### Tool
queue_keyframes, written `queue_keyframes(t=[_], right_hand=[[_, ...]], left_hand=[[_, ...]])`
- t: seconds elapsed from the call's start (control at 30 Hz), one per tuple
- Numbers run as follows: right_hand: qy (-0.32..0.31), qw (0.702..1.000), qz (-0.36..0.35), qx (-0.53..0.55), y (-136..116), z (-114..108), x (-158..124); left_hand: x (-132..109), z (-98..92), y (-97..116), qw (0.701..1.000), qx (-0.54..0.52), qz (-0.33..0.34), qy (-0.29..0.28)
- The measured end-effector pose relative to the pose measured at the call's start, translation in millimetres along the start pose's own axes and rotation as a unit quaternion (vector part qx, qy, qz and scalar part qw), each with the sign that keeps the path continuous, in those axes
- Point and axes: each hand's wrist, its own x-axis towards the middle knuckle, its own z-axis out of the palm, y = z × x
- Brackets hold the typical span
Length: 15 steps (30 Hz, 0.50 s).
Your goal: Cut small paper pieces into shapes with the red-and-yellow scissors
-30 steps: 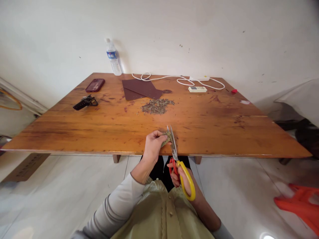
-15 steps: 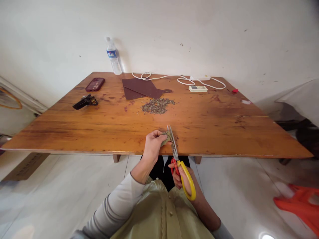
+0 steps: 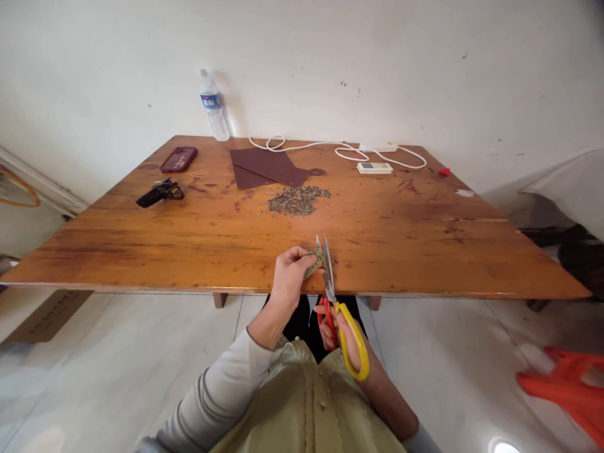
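Observation:
Near the table's front edge, my left hand pinches a small, flat greenish piece with dark specks; its material I cannot make out. My right hand is closed round the handles of a pair of scissors, one red loop and one yellow. The steel blades point away from me with their tips apart, right beside the speckled piece. Farther in on the table lies a loose pile of small dark and greenish shreds.
Dark red sheets lie behind the pile on the wooden table. A bottle, a phone-like object and black keys are at left. A remote control and a white cable are at the back. An orange-red bag is at right.
The scissor blades have opened slightly wider, and the red handle loop has moved a little left, away from the yellow one. My left hand stays in place with the speckled piece.

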Motion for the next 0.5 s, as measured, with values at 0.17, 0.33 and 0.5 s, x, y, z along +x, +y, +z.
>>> queue_keyframes(t=[0.17,0.33,0.5], right_hand=[[0.008,1.000,0.009,-0.014,-0.9,0.5,0.8],[0.019,0.999,-0.001,-0.036,-3.1,-0.4,-0.3],[0.019,1.000,0.002,-0.019,-5.0,2.2,-2.0]], left_hand=[[-0.7,-0.4,-0.3,1.000,-0.003,0.002,0.004],[-2.0,-1.0,0.7,1.000,0.006,-0.005,0.008],[-1.5,-1.3,-0.1,1.000,0.007,-0.005,0.004]])
